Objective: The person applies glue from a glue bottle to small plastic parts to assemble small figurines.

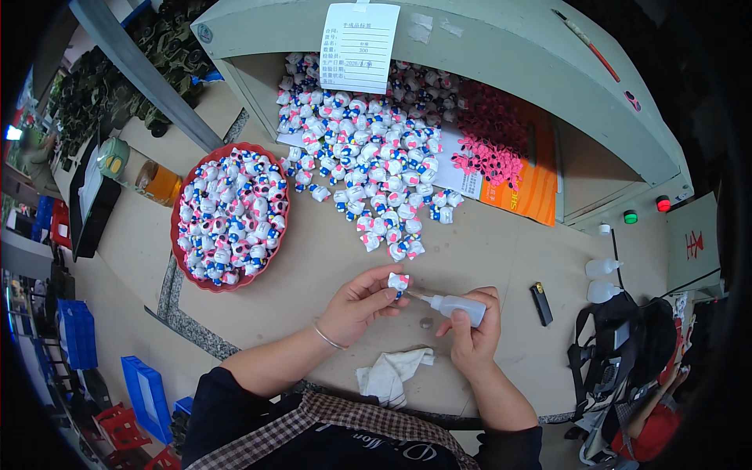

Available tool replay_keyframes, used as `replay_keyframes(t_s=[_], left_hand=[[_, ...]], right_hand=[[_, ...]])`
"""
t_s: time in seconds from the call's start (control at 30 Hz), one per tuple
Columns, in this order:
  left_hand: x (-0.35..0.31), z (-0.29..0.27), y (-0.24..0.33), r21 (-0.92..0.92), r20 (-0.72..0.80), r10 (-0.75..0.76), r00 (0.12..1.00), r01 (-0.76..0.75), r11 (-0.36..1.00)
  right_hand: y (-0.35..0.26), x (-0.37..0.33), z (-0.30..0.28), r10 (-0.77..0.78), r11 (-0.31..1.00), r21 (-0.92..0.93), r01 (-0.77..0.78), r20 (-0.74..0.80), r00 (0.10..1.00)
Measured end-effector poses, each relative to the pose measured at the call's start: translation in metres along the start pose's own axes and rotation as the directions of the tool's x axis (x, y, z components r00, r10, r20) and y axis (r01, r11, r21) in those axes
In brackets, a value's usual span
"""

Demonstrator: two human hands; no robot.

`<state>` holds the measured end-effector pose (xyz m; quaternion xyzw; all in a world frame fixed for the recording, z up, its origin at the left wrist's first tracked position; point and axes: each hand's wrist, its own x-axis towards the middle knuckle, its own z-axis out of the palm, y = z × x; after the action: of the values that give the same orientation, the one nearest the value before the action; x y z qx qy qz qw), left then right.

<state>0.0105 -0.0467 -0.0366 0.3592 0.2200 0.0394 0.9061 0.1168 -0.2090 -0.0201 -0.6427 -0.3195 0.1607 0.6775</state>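
Note:
Between the thumb and fingers of my left hand (362,304) is a small white cat-like figurine (398,282) with pink and blue parts. My right hand (476,333) grips a translucent squeeze bottle (460,309), tilted so its thin nozzle points at the figurine. The nozzle tip is at or close to the figurine; I cannot tell whether it touches. Beyond my hands spreads a pile of similar figurines (376,157). A red scalloped basin (177,244) on the left is heaped with more figurines, many showing dark pink parts.
Small pink pieces (497,162) lie on an orange sheet (540,184) under the grey shelf (501,47). A white cloth (392,374) rests near the table's front edge. To the right are a black lighter-like object (540,304), two white bottles (601,280) and a black bag (619,345).

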Motion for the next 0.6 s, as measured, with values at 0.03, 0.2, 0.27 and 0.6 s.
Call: replay_keyframes(t_s=[0.03,0.2,0.27,0.6], left_hand=[[-0.0006,0.0016,0.0012,0.012,-0.005,-0.001,1.000,0.001,1.000],[-0.0023,0.0039,0.0020,0.072,-0.018,-0.001,1.000,0.002,0.997],[-0.0032,0.0045,0.0019,0.088,-0.017,-0.008,1.000,0.009,0.996],[-0.0026,0.0025,-0.0006,0.148,0.005,0.018,1.000,-0.019,0.989]], right_hand=[[-0.0004,0.0006,0.0010,0.001,1.000,0.006,-0.001,-0.007,1.000],[0.0000,0.0009,0.0028,-0.015,0.999,0.030,0.016,-0.031,0.999],[-0.0003,0.0002,0.0021,-0.012,0.999,0.032,0.013,-0.023,1.000],[0.0009,0.0018,0.0060,0.004,0.999,0.039,-0.003,-0.022,1.000]])
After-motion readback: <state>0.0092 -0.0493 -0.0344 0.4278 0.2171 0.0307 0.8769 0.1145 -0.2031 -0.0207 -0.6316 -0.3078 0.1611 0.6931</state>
